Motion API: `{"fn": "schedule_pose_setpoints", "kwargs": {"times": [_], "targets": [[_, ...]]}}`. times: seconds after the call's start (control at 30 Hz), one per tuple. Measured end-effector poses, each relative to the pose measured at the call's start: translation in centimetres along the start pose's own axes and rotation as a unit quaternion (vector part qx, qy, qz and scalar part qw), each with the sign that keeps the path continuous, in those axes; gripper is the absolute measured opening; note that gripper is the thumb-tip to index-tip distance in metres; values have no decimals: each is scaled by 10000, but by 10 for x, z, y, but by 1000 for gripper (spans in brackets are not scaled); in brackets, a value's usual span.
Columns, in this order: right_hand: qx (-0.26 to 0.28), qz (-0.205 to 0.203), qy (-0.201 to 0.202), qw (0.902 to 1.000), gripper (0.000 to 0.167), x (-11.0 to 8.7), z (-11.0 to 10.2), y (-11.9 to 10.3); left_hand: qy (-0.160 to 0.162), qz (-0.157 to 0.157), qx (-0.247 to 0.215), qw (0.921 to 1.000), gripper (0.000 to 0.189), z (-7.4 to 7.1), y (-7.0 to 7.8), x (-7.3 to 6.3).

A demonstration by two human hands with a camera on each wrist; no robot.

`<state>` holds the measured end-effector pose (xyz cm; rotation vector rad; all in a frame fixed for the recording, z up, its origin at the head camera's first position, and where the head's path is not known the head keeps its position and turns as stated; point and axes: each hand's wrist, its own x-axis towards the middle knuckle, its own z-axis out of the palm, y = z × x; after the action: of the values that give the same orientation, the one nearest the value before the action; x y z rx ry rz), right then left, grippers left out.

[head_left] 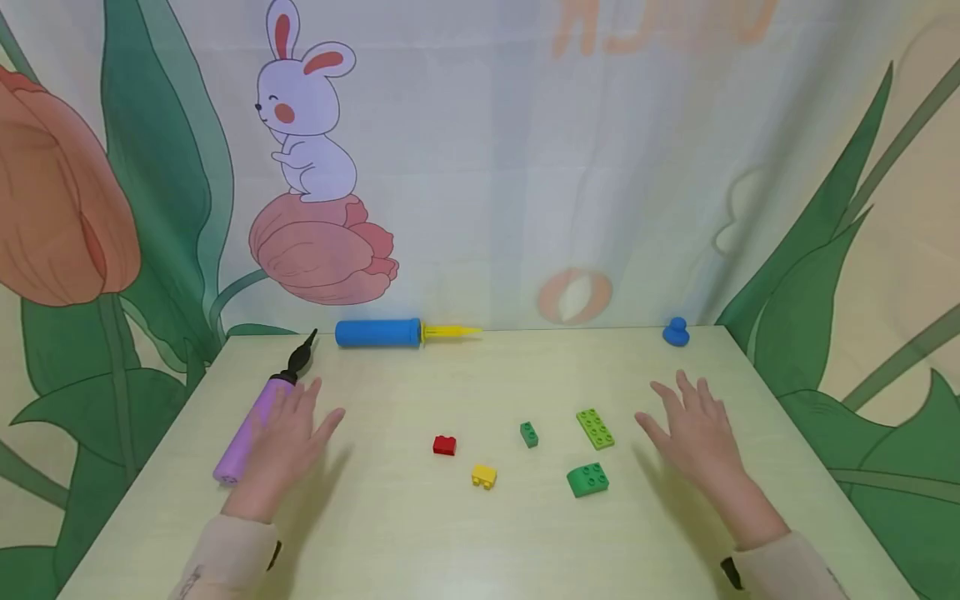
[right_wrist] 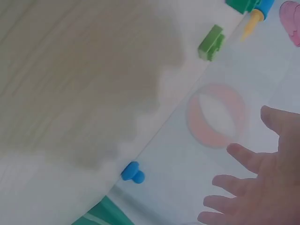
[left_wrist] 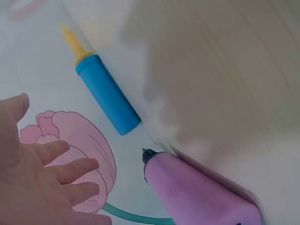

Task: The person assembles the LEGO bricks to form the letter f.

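My left hand [head_left: 288, 437] hovers with spread fingers over a purple hand pump [head_left: 249, 433] with a black nozzle. My right hand [head_left: 699, 429] is spread too, above the table's right side and holding nothing. Between the hands lie toy bricks: a red one [head_left: 444, 446], a yellow one [head_left: 483, 477], a small dark green one [head_left: 528, 434], a light green one [head_left: 596, 428] and a green one with a curved end [head_left: 588, 480]. Both wrist views show fingers apart, the left hand [left_wrist: 47, 178] near the purple pump, the right hand [right_wrist: 258, 173] with nothing in it.
A blue pump [head_left: 378, 333] with a yellow nozzle lies along the table's back edge. Toward the back right corner stands a small blue knob-shaped piece [head_left: 676, 332]. Behind the pale table [head_left: 420, 550] hangs a printed curtain [head_left: 465, 167] with a rabbit and tulips.
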<state>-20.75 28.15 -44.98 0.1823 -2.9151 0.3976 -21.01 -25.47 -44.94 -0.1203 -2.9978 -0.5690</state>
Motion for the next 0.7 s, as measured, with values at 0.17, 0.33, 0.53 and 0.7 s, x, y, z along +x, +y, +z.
{"fn": "schedule_pose_setpoints", "kwargs": {"times": [0.17,0.33,0.53,0.7], "targets": [[-39,-328,376,9987,55,-1,-1,-21,277,174,-35,9995,70,3,12,2],[112,-695,458,9965,49,2,8,-46,570,457,309,9968,49,13,20,7],[526,-730,222,9957,45,4,14,-78,2,399,-361,9986,41,31,37,14],[1005,-746,-244,9918,41,6,15,-102,-684,264,-1792,9811,37,43,55,17]]}}
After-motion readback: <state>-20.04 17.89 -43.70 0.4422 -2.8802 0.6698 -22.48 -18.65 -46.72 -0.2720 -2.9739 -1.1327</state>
